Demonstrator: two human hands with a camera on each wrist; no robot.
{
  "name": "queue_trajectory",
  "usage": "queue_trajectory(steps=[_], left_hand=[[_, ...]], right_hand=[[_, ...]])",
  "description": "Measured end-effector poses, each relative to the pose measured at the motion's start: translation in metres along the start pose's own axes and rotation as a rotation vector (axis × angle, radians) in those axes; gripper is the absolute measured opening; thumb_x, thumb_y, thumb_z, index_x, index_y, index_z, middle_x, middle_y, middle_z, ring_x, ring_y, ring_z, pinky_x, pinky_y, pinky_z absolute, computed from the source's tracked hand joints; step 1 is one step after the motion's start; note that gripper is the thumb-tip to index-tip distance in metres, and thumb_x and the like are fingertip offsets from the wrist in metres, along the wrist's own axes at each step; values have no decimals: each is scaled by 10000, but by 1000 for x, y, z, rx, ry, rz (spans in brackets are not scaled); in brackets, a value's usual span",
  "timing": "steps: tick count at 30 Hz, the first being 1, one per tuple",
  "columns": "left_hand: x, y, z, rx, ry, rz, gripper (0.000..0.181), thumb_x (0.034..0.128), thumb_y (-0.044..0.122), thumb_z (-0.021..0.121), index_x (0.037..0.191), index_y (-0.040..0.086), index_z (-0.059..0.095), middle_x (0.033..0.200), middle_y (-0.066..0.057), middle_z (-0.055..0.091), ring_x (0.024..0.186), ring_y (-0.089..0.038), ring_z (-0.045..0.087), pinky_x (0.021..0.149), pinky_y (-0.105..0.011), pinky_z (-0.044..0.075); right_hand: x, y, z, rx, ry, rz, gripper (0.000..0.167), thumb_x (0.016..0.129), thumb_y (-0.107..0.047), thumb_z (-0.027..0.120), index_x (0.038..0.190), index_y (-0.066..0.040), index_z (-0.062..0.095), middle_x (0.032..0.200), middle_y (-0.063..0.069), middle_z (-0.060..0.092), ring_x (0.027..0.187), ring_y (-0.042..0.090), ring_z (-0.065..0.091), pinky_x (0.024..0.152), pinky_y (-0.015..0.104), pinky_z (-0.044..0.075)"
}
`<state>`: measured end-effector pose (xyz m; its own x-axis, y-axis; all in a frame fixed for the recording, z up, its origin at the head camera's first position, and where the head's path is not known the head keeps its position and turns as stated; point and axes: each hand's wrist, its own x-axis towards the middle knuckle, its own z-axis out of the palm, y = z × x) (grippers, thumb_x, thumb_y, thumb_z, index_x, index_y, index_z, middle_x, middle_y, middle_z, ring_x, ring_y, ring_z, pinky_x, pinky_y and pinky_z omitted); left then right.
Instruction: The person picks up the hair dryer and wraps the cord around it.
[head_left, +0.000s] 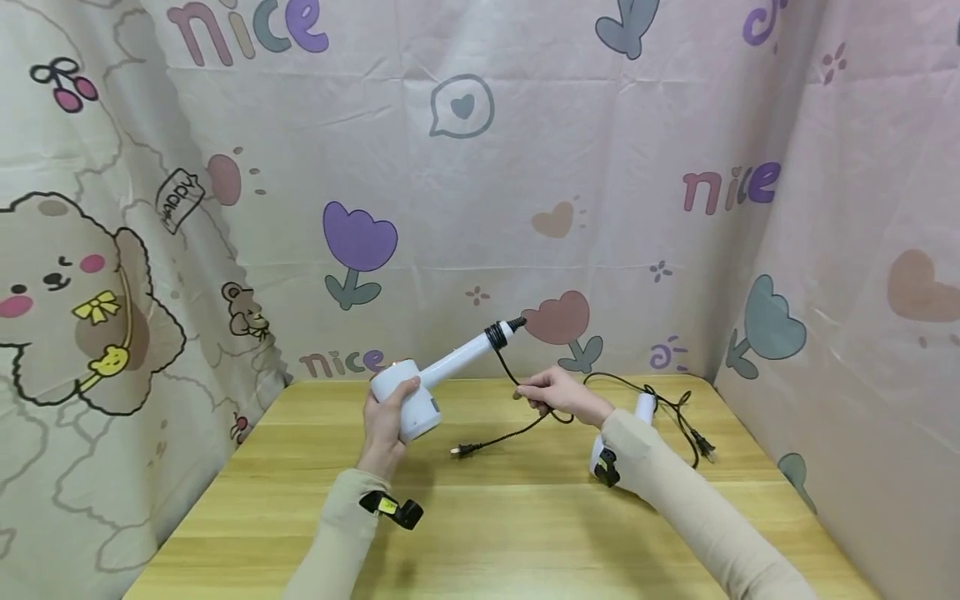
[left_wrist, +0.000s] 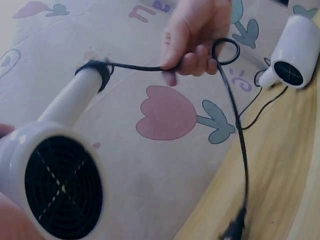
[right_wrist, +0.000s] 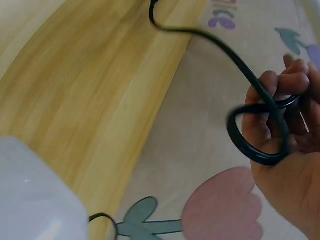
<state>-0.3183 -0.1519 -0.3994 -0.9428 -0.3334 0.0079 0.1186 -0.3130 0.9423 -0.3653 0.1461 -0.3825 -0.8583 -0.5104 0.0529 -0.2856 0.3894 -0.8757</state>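
A white hair dryer point(head_left: 406, 398) is held up by its body in my left hand point(head_left: 386, 425), its handle point(head_left: 456, 358) slanting up to the right. Black cord point(head_left: 496, 336) is wound round the handle's end. From there the cord runs to my right hand point(head_left: 558, 393), which pinches it between thumb and fingers. Past the right hand the cord makes a small loop point(right_wrist: 260, 155) and trails down to its plug point(head_left: 467, 450) over the table. The left wrist view shows the dryer's dark round grille point(left_wrist: 64, 187) and the right hand point(left_wrist: 195, 40) on the cord.
A second white hair dryer point(left_wrist: 295, 52) lies on the right of the wooden table point(head_left: 487, 533), partly behind the right forearm. Its tangled black cord and plug point(head_left: 703, 447) lie beside it. Patterned curtains point(head_left: 465, 183) stand behind and at both sides.
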Motion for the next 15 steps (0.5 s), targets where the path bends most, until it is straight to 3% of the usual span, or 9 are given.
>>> queue_trajectory(steps=[4, 9, 11, 12, 15], left_hand=[[0, 2, -3, 8, -80, -60, 621, 870, 231, 713, 1388, 195, 372, 1160, -57, 546, 870, -146, 646, 763, -371, 579], [1, 2, -6, 18, -145, -111, 613, 881, 263, 680, 1385, 109, 367, 1033, -26, 613, 845, -158, 654, 760, -373, 581], [2, 1, -7, 5, -158, -144, 595, 887, 277, 663, 1367, 84, 371, 987, -12, 626, 833, -159, 656, 764, -361, 580], [3, 1, -8, -3, -162, -160, 592, 887, 283, 658, 1361, 74, 372, 971, -8, 632, 828, -159, 657, 764, -352, 579], [4, 0, -12, -17, -166, -199, 590, 893, 298, 650, 1356, 65, 370, 950, -1, 638, 821, -158, 659, 769, -334, 573]], right_hand=[[-1, 7, -9, -54, 53, 47, 304, 966, -352, 608, 1002, -93, 763, 633, -71, 467, 476, 80, 330, 457, 214, 339], [-1, 8, -15, -47, 29, 40, 325, 1018, -338, 515, 1127, -120, 731, 647, -78, 347, 475, 96, 233, 459, 210, 284], [-1, 8, -17, -59, 24, 46, 345, 1029, -348, 486, 1150, -127, 722, 672, -46, 354, 547, 116, 301, 514, 221, 330], [-1, 9, -17, -76, 35, 49, 354, 1029, -359, 484, 1139, -126, 727, 719, -38, 457, 608, 124, 372, 560, 234, 378], [0, 9, -20, -123, 102, 79, 352, 1000, -394, 533, 1059, -133, 761, 1026, 27, 676, 925, 186, 569, 790, 346, 506]])
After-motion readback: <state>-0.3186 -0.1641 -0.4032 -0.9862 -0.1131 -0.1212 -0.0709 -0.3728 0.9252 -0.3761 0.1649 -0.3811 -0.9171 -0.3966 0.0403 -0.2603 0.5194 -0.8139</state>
